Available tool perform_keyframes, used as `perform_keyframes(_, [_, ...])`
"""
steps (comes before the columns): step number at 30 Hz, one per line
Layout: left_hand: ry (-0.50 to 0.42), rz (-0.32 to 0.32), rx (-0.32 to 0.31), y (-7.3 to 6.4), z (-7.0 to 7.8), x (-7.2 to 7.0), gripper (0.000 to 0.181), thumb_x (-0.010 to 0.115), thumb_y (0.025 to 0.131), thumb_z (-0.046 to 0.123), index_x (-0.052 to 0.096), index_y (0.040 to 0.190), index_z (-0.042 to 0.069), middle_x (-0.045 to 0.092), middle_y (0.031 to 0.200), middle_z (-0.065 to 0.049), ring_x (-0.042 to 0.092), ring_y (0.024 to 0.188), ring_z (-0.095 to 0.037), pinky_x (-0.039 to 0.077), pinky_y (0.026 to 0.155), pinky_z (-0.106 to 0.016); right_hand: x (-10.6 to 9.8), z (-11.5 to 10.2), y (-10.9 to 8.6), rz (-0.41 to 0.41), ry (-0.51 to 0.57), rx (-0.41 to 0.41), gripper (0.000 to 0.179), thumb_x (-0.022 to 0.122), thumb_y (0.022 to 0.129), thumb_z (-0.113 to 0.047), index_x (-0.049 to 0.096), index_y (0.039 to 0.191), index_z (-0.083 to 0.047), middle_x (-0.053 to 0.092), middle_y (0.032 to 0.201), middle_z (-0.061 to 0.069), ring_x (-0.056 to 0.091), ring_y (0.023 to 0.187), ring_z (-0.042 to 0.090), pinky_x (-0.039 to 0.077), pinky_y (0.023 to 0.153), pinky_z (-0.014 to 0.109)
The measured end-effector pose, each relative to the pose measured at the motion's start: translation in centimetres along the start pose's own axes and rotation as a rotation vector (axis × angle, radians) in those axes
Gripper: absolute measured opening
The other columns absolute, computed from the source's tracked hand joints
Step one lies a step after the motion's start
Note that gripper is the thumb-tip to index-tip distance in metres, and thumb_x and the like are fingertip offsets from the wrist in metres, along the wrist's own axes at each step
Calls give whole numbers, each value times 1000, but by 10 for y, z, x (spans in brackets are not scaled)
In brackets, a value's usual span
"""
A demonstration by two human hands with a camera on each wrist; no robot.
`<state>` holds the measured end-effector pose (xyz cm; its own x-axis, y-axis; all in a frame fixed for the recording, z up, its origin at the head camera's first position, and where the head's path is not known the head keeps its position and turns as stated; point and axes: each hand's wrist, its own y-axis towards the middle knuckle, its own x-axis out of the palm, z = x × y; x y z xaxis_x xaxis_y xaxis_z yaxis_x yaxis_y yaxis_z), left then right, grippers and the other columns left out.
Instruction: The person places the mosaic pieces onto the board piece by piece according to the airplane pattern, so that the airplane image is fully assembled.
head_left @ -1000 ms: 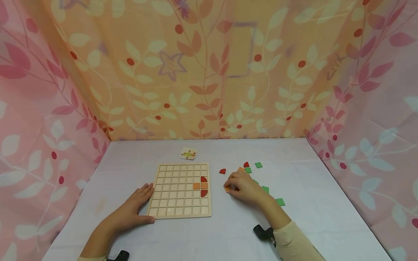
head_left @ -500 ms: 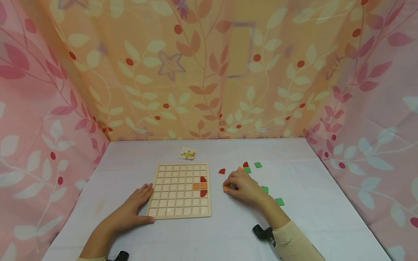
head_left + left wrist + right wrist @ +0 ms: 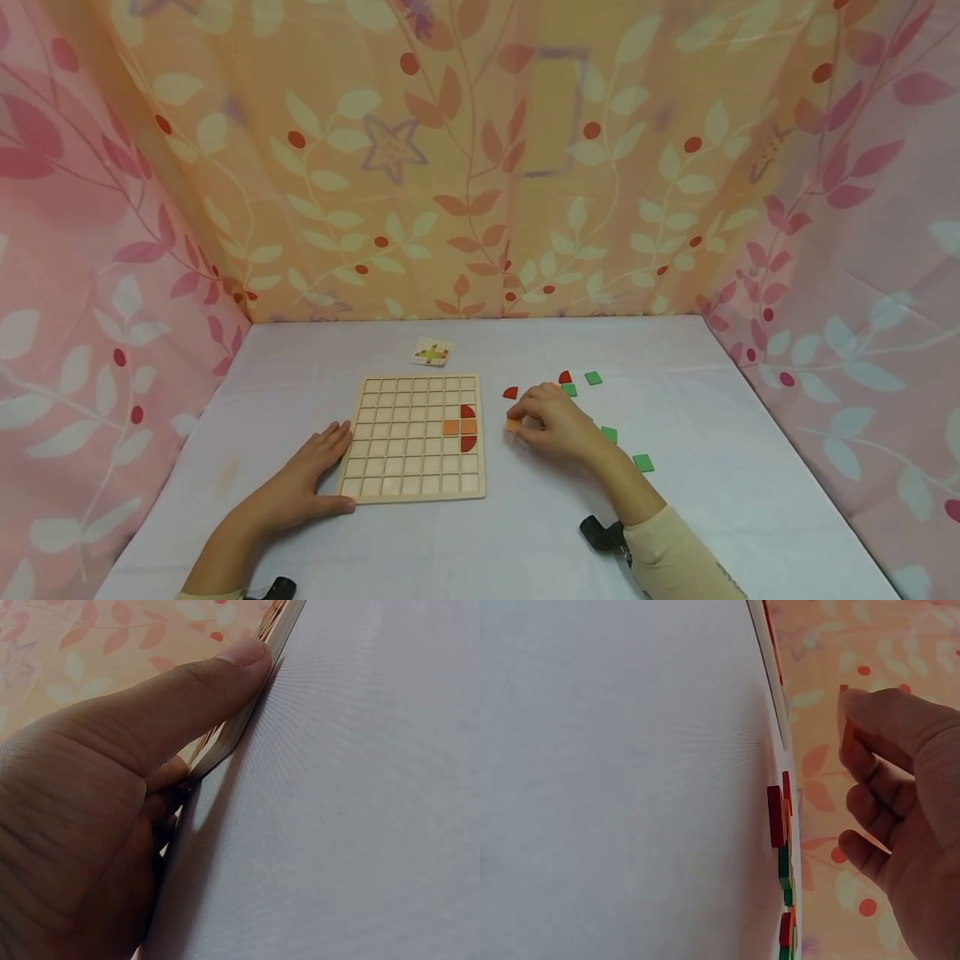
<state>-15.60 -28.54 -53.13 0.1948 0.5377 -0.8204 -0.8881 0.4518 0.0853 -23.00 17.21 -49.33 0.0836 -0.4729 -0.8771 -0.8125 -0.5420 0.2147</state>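
Note:
A wooden grid board (image 3: 397, 444) lies on the white table. In its right columns sit two orange square tiles (image 3: 451, 427), side by side, with a red quarter-circle tile (image 3: 467, 412) above and another red tile (image 3: 468, 444) below the right-hand one. My left hand (image 3: 296, 485) rests against the board's left side, fingers straight, thumb (image 3: 225, 675) along its near edge. To the right of the board my right hand (image 3: 564, 427) pinches an orange tile (image 3: 847, 724) between thumb and index finger; the right wrist view shows it raised off the table, seen edge-on.
Loose red tiles (image 3: 511, 392) and several green square tiles (image 3: 643, 462) lie around my right hand, some partly hidden behind it. A small pattern card (image 3: 432, 352) lies beyond the board. Floral curtains (image 3: 480, 167) stand behind the table and on both sides.
My right hand has lifted the orange tile from the table and moved it slightly up and left. My left hand and the board have stayed put.

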Motion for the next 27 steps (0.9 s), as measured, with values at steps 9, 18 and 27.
perform_keyframes(9, [24, -11, -20, -1, -3, 1, 115, 80, 75, 65, 34, 158, 1, 27, 168, -13, 18, 156, -42, -10, 117, -7, -4, -10, 11, -6, -10, -60, 17, 77, 90, -31, 77, 107, -29, 66, 102, -20, 53, 104, 5, 47, 98, 35])
perform_keyframes(18, [20, -8, -10, 1, -3, -1, 114, 80, 75, 65, 34, 158, 1, 27, 168, -13, 19, 156, -42, -10, 118, -7, -7, -30, 27, -35, -20, -51, 20, 77, 91, -34, 77, 111, -30, 66, 104, -20, 54, 109, 6, 48, 100, 33])
perform_keyframes(27, [26, -13, -17, 1, -4, 0, 114, 80, 75, 65, 35, 158, 1, 27, 168, -13, 19, 156, -41, -10, 117, -7, 4, -52, 41, -65, 1, -88, 20, 76, 92, -32, 78, 111, -25, 69, 106, -15, 55, 110, 10, 45, 102, 36])
